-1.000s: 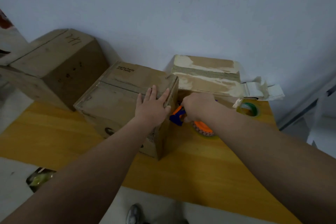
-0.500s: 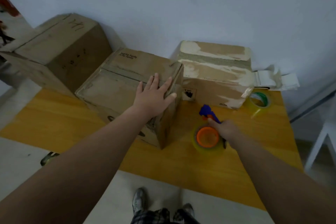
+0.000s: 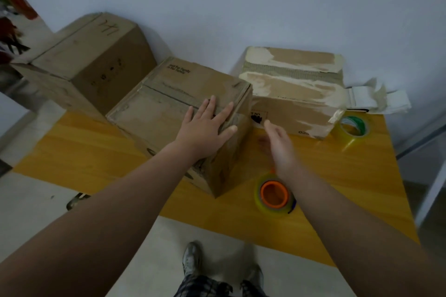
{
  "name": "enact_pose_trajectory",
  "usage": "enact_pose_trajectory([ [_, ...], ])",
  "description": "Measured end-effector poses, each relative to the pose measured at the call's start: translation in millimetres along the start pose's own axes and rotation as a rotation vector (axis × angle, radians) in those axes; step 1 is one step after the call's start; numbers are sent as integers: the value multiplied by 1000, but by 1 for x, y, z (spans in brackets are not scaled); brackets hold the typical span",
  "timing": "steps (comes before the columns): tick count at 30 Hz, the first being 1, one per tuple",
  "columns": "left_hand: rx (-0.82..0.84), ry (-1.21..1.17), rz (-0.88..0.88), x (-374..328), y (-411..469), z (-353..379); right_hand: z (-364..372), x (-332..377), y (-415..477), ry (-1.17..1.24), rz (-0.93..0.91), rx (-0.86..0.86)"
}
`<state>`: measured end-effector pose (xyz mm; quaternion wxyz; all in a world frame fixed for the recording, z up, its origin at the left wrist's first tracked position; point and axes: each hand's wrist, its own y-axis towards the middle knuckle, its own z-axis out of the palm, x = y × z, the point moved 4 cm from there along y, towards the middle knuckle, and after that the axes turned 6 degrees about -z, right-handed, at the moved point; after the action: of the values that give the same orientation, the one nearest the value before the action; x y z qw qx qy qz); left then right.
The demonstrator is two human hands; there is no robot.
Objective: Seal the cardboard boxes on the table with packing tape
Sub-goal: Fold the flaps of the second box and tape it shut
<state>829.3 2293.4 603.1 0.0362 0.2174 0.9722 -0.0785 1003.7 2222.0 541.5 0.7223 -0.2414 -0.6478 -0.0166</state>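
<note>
Head view, from left to right: a large cardboard box (image 3: 96, 60) stands at the far left, partly off the wooden table (image 3: 350, 188). Beside it sits the middle box (image 3: 169, 113). The left hand (image 3: 205, 128) lies flat on this box's top, near the right edge, with its fingers spread across the flap seam. That palm looks like the only thing holding the flaps down, so lifting it before tape goes on could let them spring open. Leaning on it could slide the box, whose near corner sits close to the table's front edge.

The right hand (image 3: 280, 142) hovers between the middle box and the torn box (image 3: 296, 94). It is blurred, but its fingers seem straight, loosely together and holding nothing. The packing tape roll (image 3: 275, 194), on an orange hub, lies on the table under that forearm, near the front edge. A careless sweep of the arm could knock it to the floor.

A green-cored tape roll (image 3: 354, 125) rests on the table at the torn box's right corner. The torn box's ragged, peeling surface may hold new tape poorly.
</note>
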Motion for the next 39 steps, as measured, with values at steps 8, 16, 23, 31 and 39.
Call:
enact_pose_trajectory([
  [8,-11,7,4,-2,-4,-3,30,20,-10,456,170,73],
  [16,80,46,82,0,0,-5,16,31,-14,231,20,-123],
  [23,-54,-79,139,4,-12,-10,42,3,-11,222,-22,-162],
  [31,-22,-10,90,15,-21,-7,65,-23,-11,204,-56,-179],
  [39,-23,7,115,15,-19,-6,87,-25,-39,-156,-563,311],
])
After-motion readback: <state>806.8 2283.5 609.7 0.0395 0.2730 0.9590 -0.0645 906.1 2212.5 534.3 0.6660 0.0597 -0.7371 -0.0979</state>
